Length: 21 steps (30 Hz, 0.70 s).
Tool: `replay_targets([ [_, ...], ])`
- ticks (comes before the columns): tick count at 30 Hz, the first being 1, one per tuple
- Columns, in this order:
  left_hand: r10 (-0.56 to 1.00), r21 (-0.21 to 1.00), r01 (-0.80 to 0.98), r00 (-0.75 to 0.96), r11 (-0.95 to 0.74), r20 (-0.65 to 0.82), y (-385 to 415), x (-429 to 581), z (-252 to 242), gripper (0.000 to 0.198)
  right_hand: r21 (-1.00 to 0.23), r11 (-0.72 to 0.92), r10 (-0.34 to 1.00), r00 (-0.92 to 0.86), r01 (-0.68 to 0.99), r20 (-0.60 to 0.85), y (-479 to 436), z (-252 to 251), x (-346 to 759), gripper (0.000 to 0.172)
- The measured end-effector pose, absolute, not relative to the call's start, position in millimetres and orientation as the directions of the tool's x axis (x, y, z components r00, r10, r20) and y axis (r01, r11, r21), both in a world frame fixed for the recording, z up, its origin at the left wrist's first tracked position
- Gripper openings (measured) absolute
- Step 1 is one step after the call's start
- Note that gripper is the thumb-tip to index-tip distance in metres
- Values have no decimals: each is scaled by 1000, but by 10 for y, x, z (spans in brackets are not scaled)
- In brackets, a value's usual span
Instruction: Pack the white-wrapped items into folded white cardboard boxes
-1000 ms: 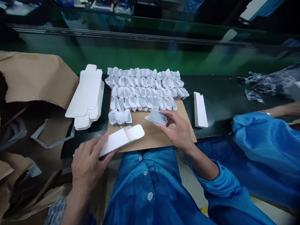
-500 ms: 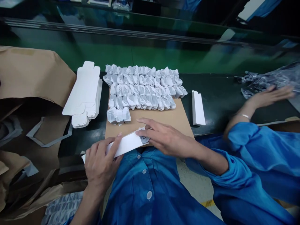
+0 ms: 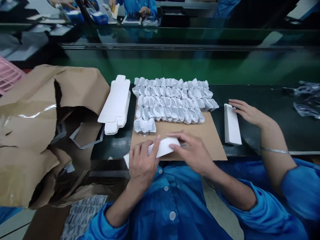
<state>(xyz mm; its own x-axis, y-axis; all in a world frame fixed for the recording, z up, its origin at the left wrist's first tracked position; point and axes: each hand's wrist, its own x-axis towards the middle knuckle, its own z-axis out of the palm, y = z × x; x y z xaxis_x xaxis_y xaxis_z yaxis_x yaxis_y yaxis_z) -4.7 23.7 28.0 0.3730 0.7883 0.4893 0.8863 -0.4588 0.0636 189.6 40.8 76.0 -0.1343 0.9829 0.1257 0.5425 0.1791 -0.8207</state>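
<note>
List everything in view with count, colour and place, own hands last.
Wrapped packets: dozens, whitish, rows on cardboard sheet
Cardboard sheet: one, brown, on table
Table: one, dark, centre
Flat carton blanks: one stack, white, left of sheet
Held carton: one, white, between own hands
Other carton: one, white, right of sheet
Neighbour's hand: one, at other carton
Torn cardboard: count unclear, brown, left
Pink basket: one, far left
Plastic bags: count unclear, clear, far right
Black box: one, beyond partition (green)
Left hand, right hand: on held carton
</note>
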Motion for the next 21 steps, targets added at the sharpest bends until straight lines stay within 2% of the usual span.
replay_targets([
  [3, 765, 210, 861, 269, -464, 585, 501, -207, 547, 69, -826, 181, 983, -66, 533, 173, 572, 1011, 2335, 22],
  [5, 806, 329, 885, 82, -329, 586, 804, -451, 742, 77, -740, 197, 976, -57, 644, 210, 660, 1278, 2778, 25],
  [6, 851, 333, 918, 10, -216, 526, 984, -585, 816, 75, -686, 190, 977, -64, 702, 204, 693, 1427, 3002, 26],
  [8, 939, 247, 969, -90, 6, 330, 1360, -818, 882, 76, -572, 184, 982, -123, 799, 144, 754, 1713, 3382, 30],
  [10, 978, 169, 981, -125, 96, 169, 1699, -966, 834, 80, -427, 180, 983, -183, 886, 35, 848, 1909, 3638, 28],
  [12, 973, 172, 972, -183, 157, 144, 1951, -1042, 717, 78, -270, 161, 977, -192, 949, -93, 1016, 1958, 3798, 23],
  [15, 939, 307, 925, -288, 222, 190, 2151, -1098, 556, 66, -100, 102, 965, -123, 990, -230, 1353, 1809, 3969, 23],
  [17, 918, 411, 886, -326, 213, 226, 2186, -1114, 533, 57, -23, 47, 968, -51, 999, -245, 1541, 1664, 4042, 22],
  [19, 896, 546, 816, -371, 190, 243, 2159, -1113, 592, 51, 33, -5, 983, 11, 999, -183, 1645, 1544, 4033, 21],
  [21, 873, 679, 720, -415, 143, 257, 2076, -1090, 692, 48, 64, -35, 998, 38, 997, -48, 1648, 1444, 3888, 25],
])
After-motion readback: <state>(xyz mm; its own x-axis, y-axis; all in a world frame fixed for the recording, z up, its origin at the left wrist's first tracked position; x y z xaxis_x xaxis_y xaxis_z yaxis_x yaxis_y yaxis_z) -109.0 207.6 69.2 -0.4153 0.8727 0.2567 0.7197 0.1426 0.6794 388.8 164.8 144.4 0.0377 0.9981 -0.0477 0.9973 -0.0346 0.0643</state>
